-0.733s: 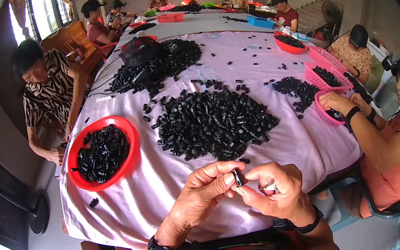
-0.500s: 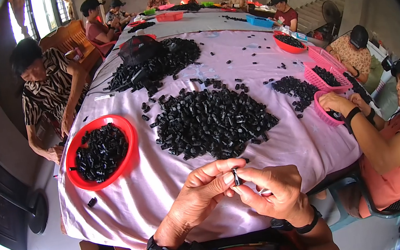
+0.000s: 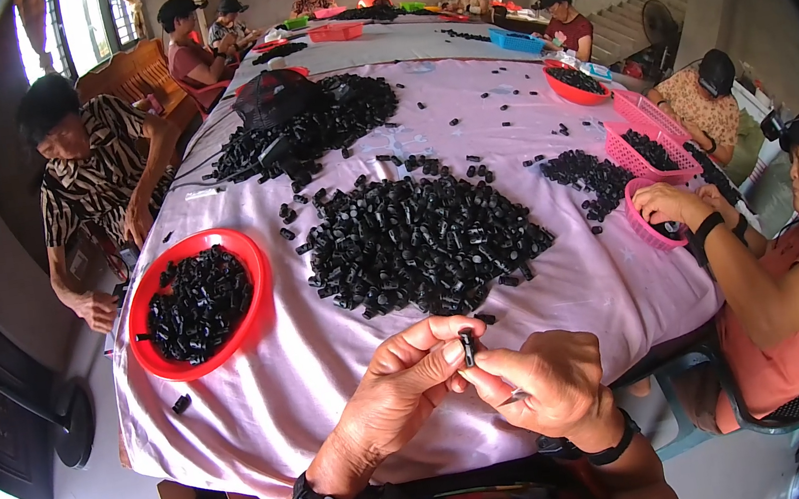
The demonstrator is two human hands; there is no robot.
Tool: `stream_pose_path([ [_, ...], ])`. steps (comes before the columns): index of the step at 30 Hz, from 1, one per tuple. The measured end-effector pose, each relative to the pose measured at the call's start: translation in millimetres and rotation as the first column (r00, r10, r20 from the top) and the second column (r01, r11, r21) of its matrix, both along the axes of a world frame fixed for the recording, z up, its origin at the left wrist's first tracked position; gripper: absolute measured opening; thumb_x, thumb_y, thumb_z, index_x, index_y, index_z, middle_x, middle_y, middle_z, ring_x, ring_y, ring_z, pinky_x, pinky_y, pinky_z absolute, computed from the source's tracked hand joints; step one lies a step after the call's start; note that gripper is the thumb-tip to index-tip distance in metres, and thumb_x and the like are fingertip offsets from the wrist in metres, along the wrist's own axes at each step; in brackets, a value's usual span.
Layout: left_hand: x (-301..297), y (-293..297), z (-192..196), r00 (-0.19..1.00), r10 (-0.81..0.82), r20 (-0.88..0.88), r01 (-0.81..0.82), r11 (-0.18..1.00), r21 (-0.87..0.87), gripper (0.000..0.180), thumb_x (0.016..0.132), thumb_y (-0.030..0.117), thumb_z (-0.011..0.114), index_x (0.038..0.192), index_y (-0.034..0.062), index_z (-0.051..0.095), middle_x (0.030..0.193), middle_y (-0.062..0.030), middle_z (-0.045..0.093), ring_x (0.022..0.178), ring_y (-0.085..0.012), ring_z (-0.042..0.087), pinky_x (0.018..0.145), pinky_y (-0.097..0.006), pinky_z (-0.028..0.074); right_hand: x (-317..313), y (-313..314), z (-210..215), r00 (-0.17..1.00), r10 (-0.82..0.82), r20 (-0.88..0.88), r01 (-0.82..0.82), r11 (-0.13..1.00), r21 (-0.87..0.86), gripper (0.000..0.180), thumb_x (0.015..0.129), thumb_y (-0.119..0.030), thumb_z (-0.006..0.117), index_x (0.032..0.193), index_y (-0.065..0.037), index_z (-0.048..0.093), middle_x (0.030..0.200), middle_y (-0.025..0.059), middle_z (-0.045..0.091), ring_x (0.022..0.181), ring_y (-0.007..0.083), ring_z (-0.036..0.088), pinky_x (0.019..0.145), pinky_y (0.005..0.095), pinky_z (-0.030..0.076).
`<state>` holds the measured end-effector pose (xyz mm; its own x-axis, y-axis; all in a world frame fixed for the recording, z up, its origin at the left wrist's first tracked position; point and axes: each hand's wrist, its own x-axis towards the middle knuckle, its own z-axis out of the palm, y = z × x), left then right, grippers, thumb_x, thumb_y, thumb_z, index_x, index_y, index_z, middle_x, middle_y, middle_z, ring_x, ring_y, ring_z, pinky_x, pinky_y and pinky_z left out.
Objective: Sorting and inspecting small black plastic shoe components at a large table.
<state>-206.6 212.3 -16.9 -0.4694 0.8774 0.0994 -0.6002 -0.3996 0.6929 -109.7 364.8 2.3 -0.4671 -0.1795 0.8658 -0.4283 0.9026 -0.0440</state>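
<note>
Between the thumb and fingers of my left hand (image 3: 404,378), a small black plastic part (image 3: 468,347) stands upright. My right hand (image 3: 550,383) is closed around a thin silvery tool (image 3: 515,397); most of it is hidden in the palm, so its kind is unclear. The right thumb and forefinger meet at the lower end of the black part. Just beyond my hands lies a large heap of similar black parts (image 3: 424,241) on the pink tablecloth (image 3: 337,384).
A red bowl (image 3: 261,283) of black parts stands at left, with one loose piece (image 3: 181,404) nearby. Farther back is another heap (image 3: 355,104) with a dark cap (image 3: 274,99) on it. At right, a co-worker (image 3: 778,290) works over a pink basket (image 3: 640,223). Others sit around the table.
My right hand has turned slightly at the black part, and the silvery tool shows at a different angle. My left hand keeps its grip. The co-worker at left has moved a hand slightly.
</note>
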Motion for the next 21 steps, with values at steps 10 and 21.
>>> stream_pose_path([
  [10,-0.9,-2.7,2.7,0.995,-0.091,-0.037,0.092,0.996,0.015,0.028,0.095,0.014,0.054,0.12,0.002,0.057,0.109,-0.0054,0.062,0.101,-0.0119,0.058,0.089,-0.027,0.048,4.4,-0.3,11.5,0.88,0.108,0.463,0.041,0.953,-0.3,0.034,0.072,-0.028,0.081,0.081,-0.004,0.058,0.07,0.0092,0.067,0.061,0.0216,0.068,0.054,0.0289,0.051],
  [21,-1.7,-2.2,-1.9,0.991,-0.125,-0.047,0.126,0.992,0.02,0.029,0.095,0.012,0.053,0.121,0.0002,0.056,0.115,-0.0085,0.062,0.105,-0.0142,0.059,0.092,-0.029,0.048,5.3,0.1,11.5,0.839,0.026,0.543,0.122,0.965,-0.234,0.038,0.072,-0.033,0.081,0.082,-0.003,0.06,0.069,0.0091,0.067,0.062,0.0232,0.069,0.054,0.0301,0.052],
])
